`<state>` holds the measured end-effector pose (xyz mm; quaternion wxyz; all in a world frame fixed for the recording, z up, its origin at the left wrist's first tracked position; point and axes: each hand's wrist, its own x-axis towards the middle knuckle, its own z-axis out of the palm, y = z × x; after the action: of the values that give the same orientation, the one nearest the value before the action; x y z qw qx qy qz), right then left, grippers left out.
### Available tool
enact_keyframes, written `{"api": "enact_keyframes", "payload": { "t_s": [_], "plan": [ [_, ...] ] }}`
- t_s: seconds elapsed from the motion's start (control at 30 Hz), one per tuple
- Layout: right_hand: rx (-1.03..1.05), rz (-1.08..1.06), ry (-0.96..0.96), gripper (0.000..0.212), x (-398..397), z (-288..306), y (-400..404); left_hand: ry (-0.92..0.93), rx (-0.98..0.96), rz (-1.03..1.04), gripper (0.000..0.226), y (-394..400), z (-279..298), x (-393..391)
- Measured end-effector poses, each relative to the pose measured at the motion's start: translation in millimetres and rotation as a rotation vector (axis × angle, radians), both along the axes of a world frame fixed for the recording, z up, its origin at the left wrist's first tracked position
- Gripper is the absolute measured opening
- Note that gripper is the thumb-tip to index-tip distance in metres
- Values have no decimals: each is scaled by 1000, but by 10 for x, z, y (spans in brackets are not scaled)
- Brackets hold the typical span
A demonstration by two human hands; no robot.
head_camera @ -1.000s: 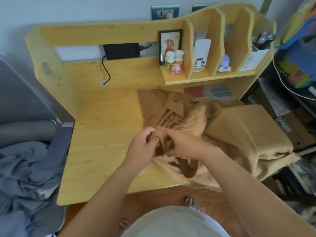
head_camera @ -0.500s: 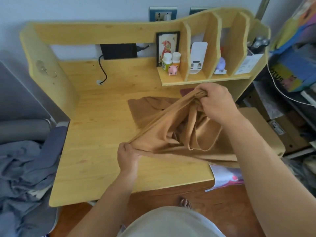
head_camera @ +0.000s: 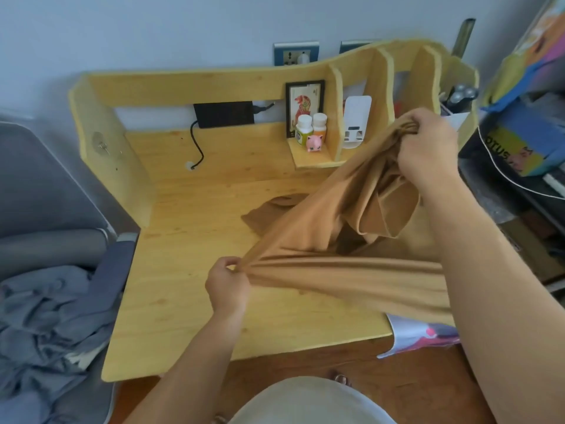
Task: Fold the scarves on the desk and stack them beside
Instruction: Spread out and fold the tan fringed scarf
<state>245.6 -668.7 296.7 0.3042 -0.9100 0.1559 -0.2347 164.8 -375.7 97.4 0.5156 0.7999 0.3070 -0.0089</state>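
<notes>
Left hand: the left hand (head_camera: 227,284) sits low over the front middle of the desk, fingers and thumb curled into a pinch on a bunched end of the scarf.
Right hand: the right hand (head_camera: 428,142) is raised at the right, in front of the shelf dividers, fist closed round a gathered bundle of the same cloth.
Scarf: the tan scarf (head_camera: 324,228) is stretched taut on a diagonal between the two hands; loose folds hang below the right fist; a second band of cloth runs from the left pinch rightward under the right forearm.
Scarf, contact with desk: a darker brown portion lies flat on the wood behind the taut span; whether it is one piece with the held cloth cannot be told.
Desk: pale wooden desk (head_camera: 189,316) with raised back and side panels.
Shelf: two white-capped bottles (head_camera: 312,127) and a pink pig figure (head_camera: 315,142) stand on the small shelf, a framed picture (head_camera: 304,96) behind them.
Back panel: black box (head_camera: 224,114) with a cable running down to the desk surface.
Left of desk: grey-blue cloth (head_camera: 46,325) heaped on a chair.
Front right edge: a white printed sheet (head_camera: 419,332) overhangs the desk edge.
</notes>
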Motion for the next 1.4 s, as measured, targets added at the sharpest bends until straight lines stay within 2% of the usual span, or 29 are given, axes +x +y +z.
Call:
{"api": "enact_keyframes", "payload": {
  "t_s": [0.07, 0.13, 0.3, 0.4, 0.47, 0.53, 0.57, 0.67, 0.7, 0.77, 0.8, 0.87, 0.97, 1.0, 1.03, 1.07, 1.13, 1.2, 1.3, 1.4],
  "plan": [
    [10, -32, -22, 41, -7, 71, -82, -19, -95, 187, 19, 55, -21, 54],
    [-6, -37, -48, 40, -44, 150, -168, -54, -144, 176, 25, 39, 40, 125],
    [9, -101, -166, 41, -180, 216, -370, -163, -617, 212, 24, -159, 393, 313],
    [-21, -125, -234, 42, -307, 139, -483, -170, -574, 145, 21, -165, 501, 343],
    [-88, -95, -195, 42, -455, -71, -618, -159, -538, 103, 17, -124, 510, 326],
    [-214, -21, 32, 43, -586, -463, -857, -85, -583, 99, 17, -60, 459, 268],
    [-305, 24, 256, 44, -647, -753, -1012, -39, -620, 101, 17, -36, 413, 218],
    [-509, 154, 1104, 35, -912, -1508, -1254, 97, -642, 23, 19, -22, 227, -13],
    [-539, 185, 1279, 33, -994, -1693, -1280, 148, -611, -49, 19, -29, 153, -106],
    [-597, 212, 1445, 37, -1074, -1924, -1252, 227, -457, -246, 19, -55, 46, -289],
    [-613, 210, 1432, 41, -1052, -1935, -1178, 233, -347, -350, 20, -65, -10, -354],
    [-555, 232, 1257, 49, -978, -1898, -870, 220, -182, -499, 21, -110, -31, -437],
    [-131, 687, 944, 64, -1008, -1615, 4, 145, -110, -586, 29, -317, 179, -501],
    [-52, 821, 865, 67, -1103, -1508, 320, 93, -117, -607, 32, -398, 263, -514],
    [-58, 887, 749, 62, -1197, -1440, 599, 41, -124, -627, 34, -475, 369, -525],
    [-84, 883, 601, 50, -1255, -1499, 710, -25, -127, -645, 34, -546, 476, -529],
    [-65, 722, 347, 22, -1312, -1485, 748, -143, -165, -704, 27, -645, 671, -502],
    [31, 520, 195, 19, -1292, -1382, 583, -178, -249, -753, 10, -708, 761, -441],
    [165, 291, 97, 14, -1214, -913, 207, -159, -250, -800, 31, -812, 723, -272],
    [205, 242, 65, 5, -1204, -375, -191, -196, -159, -916, 49, -1109, 706, -65]
  ]
}}
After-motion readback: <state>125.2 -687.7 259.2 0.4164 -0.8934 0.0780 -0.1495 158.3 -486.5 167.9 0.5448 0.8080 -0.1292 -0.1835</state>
